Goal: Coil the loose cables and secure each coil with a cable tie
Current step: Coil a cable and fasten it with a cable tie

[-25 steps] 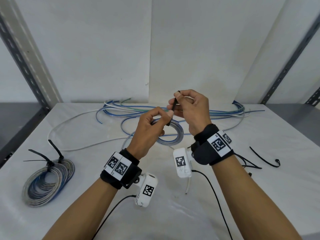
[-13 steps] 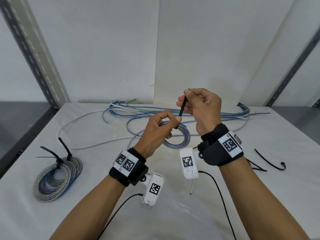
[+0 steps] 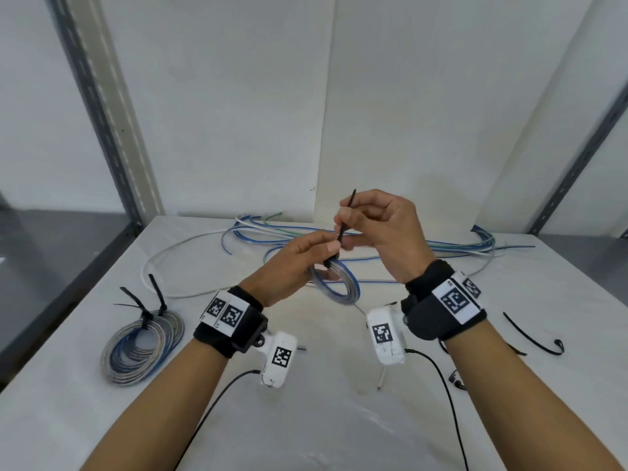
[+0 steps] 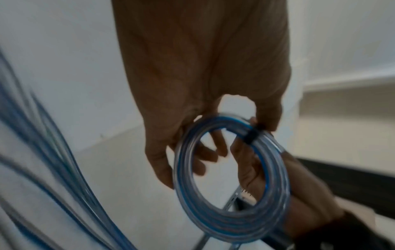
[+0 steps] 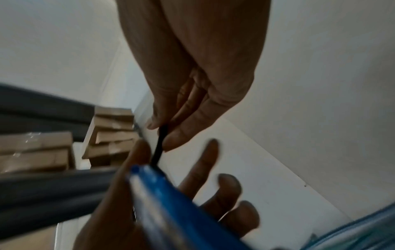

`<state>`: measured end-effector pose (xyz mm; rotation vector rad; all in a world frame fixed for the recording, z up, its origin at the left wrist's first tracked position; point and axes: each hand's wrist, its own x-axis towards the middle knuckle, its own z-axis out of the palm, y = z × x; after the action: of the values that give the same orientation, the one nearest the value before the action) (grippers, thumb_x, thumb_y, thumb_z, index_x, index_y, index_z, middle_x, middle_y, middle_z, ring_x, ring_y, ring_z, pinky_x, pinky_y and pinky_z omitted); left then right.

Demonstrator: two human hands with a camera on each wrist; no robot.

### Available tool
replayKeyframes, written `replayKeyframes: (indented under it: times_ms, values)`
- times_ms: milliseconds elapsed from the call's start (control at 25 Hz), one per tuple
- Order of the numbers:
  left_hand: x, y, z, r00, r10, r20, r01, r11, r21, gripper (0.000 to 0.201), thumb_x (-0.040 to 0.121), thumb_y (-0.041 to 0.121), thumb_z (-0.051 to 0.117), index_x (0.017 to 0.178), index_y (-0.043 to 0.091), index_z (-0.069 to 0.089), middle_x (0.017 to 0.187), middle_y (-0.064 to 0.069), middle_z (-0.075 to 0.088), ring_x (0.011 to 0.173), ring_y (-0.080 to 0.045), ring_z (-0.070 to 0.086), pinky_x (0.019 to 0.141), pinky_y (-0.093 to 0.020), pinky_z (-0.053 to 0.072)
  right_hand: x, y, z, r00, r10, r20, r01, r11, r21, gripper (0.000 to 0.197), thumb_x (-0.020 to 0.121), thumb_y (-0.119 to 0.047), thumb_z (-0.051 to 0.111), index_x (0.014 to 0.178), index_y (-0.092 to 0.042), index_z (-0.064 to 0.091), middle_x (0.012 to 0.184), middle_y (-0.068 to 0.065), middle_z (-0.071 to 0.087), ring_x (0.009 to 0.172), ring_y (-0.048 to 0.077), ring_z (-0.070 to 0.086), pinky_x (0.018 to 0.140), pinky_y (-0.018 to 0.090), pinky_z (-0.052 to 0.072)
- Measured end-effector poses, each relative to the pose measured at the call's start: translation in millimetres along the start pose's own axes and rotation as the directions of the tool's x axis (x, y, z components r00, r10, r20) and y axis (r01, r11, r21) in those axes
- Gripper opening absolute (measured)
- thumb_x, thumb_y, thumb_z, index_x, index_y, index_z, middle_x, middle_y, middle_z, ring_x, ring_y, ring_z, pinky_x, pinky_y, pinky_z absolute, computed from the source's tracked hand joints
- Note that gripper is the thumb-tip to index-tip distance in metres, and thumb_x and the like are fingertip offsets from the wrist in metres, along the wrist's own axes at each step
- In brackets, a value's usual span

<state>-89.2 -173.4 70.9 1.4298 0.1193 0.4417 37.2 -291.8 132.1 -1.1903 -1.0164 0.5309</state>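
Observation:
Above the table's middle I hold a small coil of blue and clear cable (image 3: 334, 282) (image 4: 230, 184). A black cable tie (image 3: 343, 226) (image 4: 251, 135) is wrapped round its top. My left hand (image 3: 319, 249) pinches the coil at the tie's head. My right hand (image 3: 360, 226) (image 5: 164, 133) pinches the tie's tail between thumb and fingers, and the tail's tip sticks up past them. In the right wrist view the coil (image 5: 171, 199) is a blurred blue band close to the lens.
A finished coil (image 3: 142, 348) with black ties lies at the left on the white table (image 3: 306, 419). Loose blue, white and green cables (image 3: 441, 246) stretch along the back. Spare black ties (image 3: 533, 338) lie at the right. Metal shelf posts stand on both sides.
My right hand has drawn the tie's tail up and away from the coil, so more of the tail shows. The coil now hangs lower and more tilted below my left hand.

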Motion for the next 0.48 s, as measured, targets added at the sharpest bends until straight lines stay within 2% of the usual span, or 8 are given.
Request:
replayKeyframes:
  times_ms: [80, 120, 200, 280, 360, 440, 480]
  values:
    - [-16, 3, -17, 0.996, -0.052, -0.079, 0.068, 0.974, 0.216, 0.044, 0.089, 0.056, 0.061, 0.118, 0.025, 0.069, 0.113, -0.007, 0.067, 0.106, -0.016, 0.067, 0.089, -0.036, 0.059, 5, 2, 18, 1.0, -0.026, 0.008, 0.027, 0.993, -0.113, 0.012, 0.083, 0.0, 0.078, 0.091, 0.0, 0.07, 0.074, 0.016, 0.071, 0.066, 0.024, 0.07, 0.066, 0.039, 0.063]
    - [-26, 7, -26, 0.989, -0.087, -0.121, 0.118, 0.953, 0.279, 0.054, 0.089, 0.06, 0.06, 0.129, 0.023, 0.065, 0.121, -0.004, 0.068, 0.115, -0.014, 0.066, 0.093, -0.04, 0.059, 7, 3, 29, 0.999, -0.046, 0.027, 0.05, 0.982, -0.185, 0.014, 0.08, -0.002, 0.081, 0.089, 0.0, 0.071, 0.072, 0.013, 0.071, 0.065, 0.021, 0.07, 0.064, 0.037, 0.063]
    - [-49, 14, -44, 0.973, -0.129, -0.19, 0.192, 0.911, 0.365, 0.055, 0.091, 0.052, 0.068, 0.134, 0.019, 0.062, 0.121, -0.003, 0.071, 0.112, -0.015, 0.069, 0.09, -0.043, 0.061, 10, 5, 51, 0.994, -0.086, 0.066, 0.103, 0.945, -0.309, 0.016, 0.077, -0.006, 0.085, 0.086, -0.002, 0.072, 0.069, 0.007, 0.071, 0.063, 0.013, 0.069, 0.061, 0.03, 0.061]
    - [-75, 25, -58, 0.962, -0.142, -0.233, 0.225, 0.896, 0.382, 0.035, 0.095, 0.03, 0.071, 0.123, 0.009, 0.069, 0.107, -0.011, 0.076, 0.101, -0.02, 0.073, 0.085, -0.041, 0.062, 11, 6, 72, 0.991, -0.103, 0.089, 0.127, 0.935, -0.33, 0.017, 0.077, -0.009, 0.087, 0.085, -0.003, 0.073, 0.068, 0.005, 0.069, 0.062, 0.01, 0.067, 0.058, 0.028, 0.061]
    - [-103, 36, -72, 0.953, -0.14, -0.27, 0.24, 0.892, 0.384, 0.021, 0.097, 0.016, 0.067, 0.113, 0.003, 0.072, 0.096, -0.017, 0.077, 0.088, -0.023, 0.074, 0.078, -0.035, 0.062, 11, 12, 94, 0.989, -0.089, 0.115, 0.116, 0.958, -0.262, 0.02, 0.076, -0.011, 0.087, 0.087, -0.003, 0.072, 0.071, 0.007, 0.07, 0.065, 0.013, 0.068, 0.06, 0.03, 0.061]
    - [-128, 44, -89, 0.931, -0.161, -0.329, 0.287, 0.879, 0.382, 0.019, 0.096, 0.012, 0.067, 0.109, 0.0, 0.073, 0.093, -0.019, 0.076, 0.084, -0.024, 0.073, 0.074, -0.032, 0.062, 9, 28, 110, 0.986, 0.002, 0.168, 0.038, 0.971, -0.237, 0.031, 0.075, -0.019, 0.089, 0.097, -0.005, 0.072, 0.084, 0.011, 0.073, 0.074, 0.018, 0.07, 0.064, 0.031, 0.062]
    - [-139, 47, -98, 0.916, -0.176, -0.359, 0.317, 0.867, 0.385, 0.018, 0.095, 0.012, 0.067, 0.108, 0.0, 0.073, 0.093, -0.02, 0.076, 0.084, -0.025, 0.073, 0.073, -0.031, 0.062, 8, 40, 116, 0.97, 0.097, 0.223, -0.03, 0.958, -0.284, 0.037, 0.074, -0.024, 0.089, 0.102, -0.007, 0.071, 0.089, 0.01, 0.074, 0.076, 0.018, 0.07, 0.065, 0.03, 0.062]
